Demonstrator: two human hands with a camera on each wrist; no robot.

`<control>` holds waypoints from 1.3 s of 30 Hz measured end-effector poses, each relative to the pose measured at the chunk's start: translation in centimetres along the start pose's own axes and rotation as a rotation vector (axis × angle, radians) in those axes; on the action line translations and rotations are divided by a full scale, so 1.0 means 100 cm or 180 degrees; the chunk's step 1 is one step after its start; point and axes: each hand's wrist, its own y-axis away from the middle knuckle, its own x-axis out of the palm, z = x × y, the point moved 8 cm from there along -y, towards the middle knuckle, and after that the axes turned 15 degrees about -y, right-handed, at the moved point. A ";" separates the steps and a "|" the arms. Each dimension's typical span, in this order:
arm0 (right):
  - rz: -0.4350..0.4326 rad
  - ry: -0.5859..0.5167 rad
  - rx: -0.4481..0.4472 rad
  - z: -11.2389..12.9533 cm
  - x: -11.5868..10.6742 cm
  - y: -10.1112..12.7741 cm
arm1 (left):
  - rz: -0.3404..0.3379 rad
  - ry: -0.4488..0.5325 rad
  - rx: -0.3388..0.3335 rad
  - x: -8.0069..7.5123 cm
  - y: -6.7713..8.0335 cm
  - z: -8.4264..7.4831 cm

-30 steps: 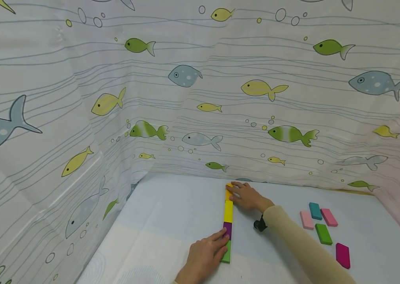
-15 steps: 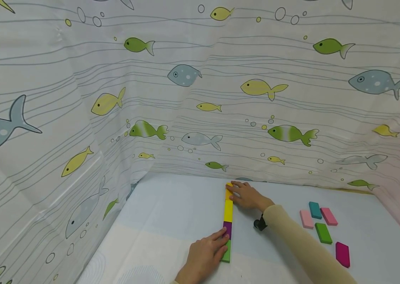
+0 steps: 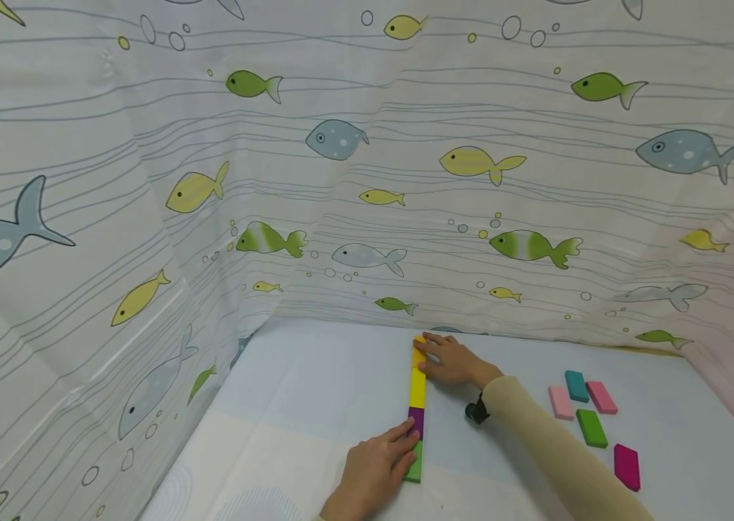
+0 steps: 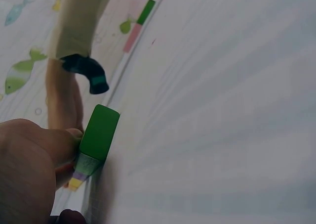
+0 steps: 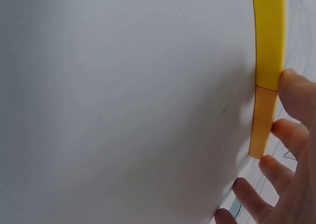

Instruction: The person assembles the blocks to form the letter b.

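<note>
Presently, the row of blocks [image 3: 417, 409] lies end to end on the table [image 3: 314, 391]. Left hand [image 3: 373, 470] presses extended fingers against the row's near green block [image 3: 415, 463]; right hand [image 3: 451, 359], fingers spread, touches its far orange block [image 3: 417, 354]. Uneven pressure could buckle the row.

Four flat rectangular blocks lie end to end in one straight line on the pale worktop [image 3: 314, 391], running away from the person toward the fish-print curtain [image 3: 367, 217]. Nearest the curtain is the orange block [image 3: 419, 354], its far end almost at the curtain's foot. Next comes the yellow block [image 3: 418, 387], touching the orange one end to end, then the purple block [image 3: 416, 422], and farthest from the curtain the green block [image 3: 415, 463], lying flat like the rest.
</note>
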 end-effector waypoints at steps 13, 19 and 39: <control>0.0211 0.0000 0.0209 -0.014 -0.013 0.019 | -0.0290 -0.0123 0.0081 -0.003 0.002 -0.001; 0.0246 0.0103 0.0385 -0.026 -0.031 0.044 | -0.0297 -0.0097 0.0094 -0.002 0.001 -0.003; 0.0053 0.0342 0.0797 -0.078 -0.075 0.151 | -0.0412 -0.0084 0.0100 -0.004 0.003 0.000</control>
